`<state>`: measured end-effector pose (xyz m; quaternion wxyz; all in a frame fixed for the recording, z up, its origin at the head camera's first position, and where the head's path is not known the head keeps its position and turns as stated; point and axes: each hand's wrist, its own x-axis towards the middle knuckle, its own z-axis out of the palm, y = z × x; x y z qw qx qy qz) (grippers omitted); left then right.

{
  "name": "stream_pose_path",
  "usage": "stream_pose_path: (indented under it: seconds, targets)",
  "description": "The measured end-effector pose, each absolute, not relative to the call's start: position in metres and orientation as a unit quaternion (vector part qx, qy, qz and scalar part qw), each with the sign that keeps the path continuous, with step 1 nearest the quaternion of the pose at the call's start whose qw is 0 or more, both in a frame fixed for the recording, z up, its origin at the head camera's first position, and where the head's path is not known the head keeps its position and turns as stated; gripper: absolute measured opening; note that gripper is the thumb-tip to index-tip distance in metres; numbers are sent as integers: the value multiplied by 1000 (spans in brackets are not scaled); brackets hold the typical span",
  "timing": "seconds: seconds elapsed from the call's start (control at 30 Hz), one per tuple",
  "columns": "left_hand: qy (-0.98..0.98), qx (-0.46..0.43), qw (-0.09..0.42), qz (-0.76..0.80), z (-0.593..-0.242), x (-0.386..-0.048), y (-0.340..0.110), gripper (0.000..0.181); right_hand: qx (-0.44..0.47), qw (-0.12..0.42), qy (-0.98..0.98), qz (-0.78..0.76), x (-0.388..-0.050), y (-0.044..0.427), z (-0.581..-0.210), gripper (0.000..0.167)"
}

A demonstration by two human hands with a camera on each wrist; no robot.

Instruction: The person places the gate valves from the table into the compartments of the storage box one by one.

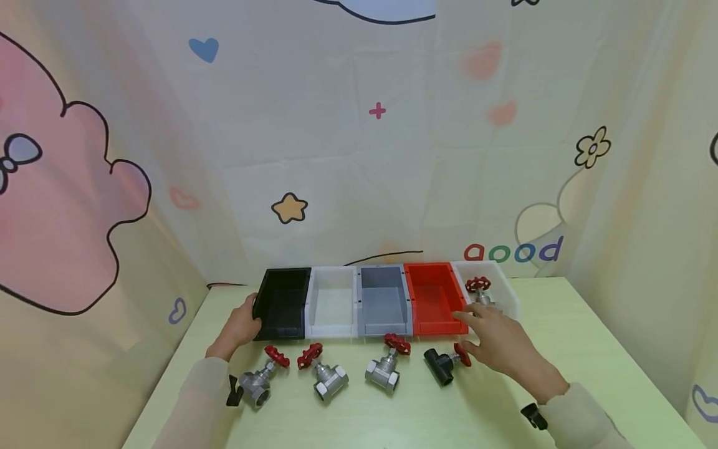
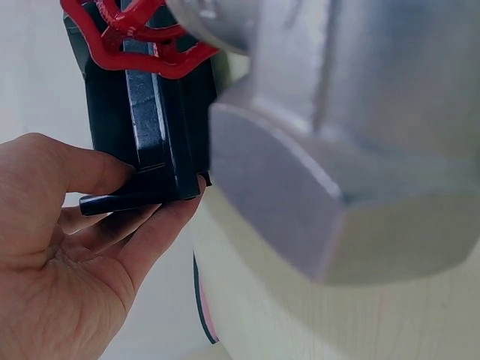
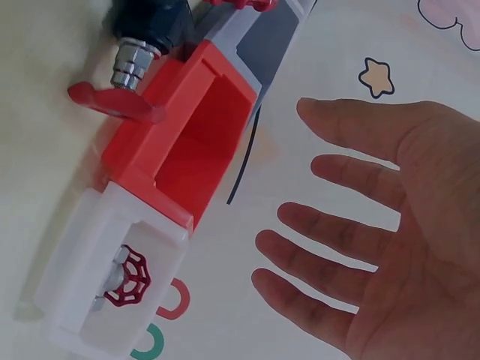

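Observation:
My left hand (image 1: 238, 325) grips the left side wall of the black bin (image 1: 278, 332) at the row's left end; in the left wrist view, the thumb lies inside the rim (image 2: 142, 196) and the fingers outside. My right hand (image 1: 502, 342) hovers with fingers spread and nothing in it, near the red bin (image 1: 437, 327) and the black valve (image 1: 442, 366) with a red handwheel. Inside the right-end white bin (image 3: 71, 259) sits a metal valve (image 3: 126, 279), its red handwheel up; my right hand partly hides it in the head view.
Three silver valves with red handwheels, a left one (image 1: 258, 383), a middle one (image 1: 330, 379) and a right one (image 1: 384, 369), lie before the bins on the pale table (image 1: 359, 424). A white bin (image 1: 332, 330) and a grey bin (image 1: 385, 328) stand mid-row. Behind hangs a printed curtain (image 1: 336, 137).

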<state>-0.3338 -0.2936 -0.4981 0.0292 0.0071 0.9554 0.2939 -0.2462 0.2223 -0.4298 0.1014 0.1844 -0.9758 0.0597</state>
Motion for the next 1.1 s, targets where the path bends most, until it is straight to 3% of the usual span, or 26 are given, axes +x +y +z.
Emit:
stream_pose_path:
  seconds: [0.77, 1.1]
  targets:
    - [956, 7, 24, 292, -503, -334, -294, 68, 185, 59, -978, 83, -232, 204, -453, 45]
    - [954, 8, 25, 298, -501, -333, -293, 69, 160, 34, -981, 103, -228, 194, -462, 51]
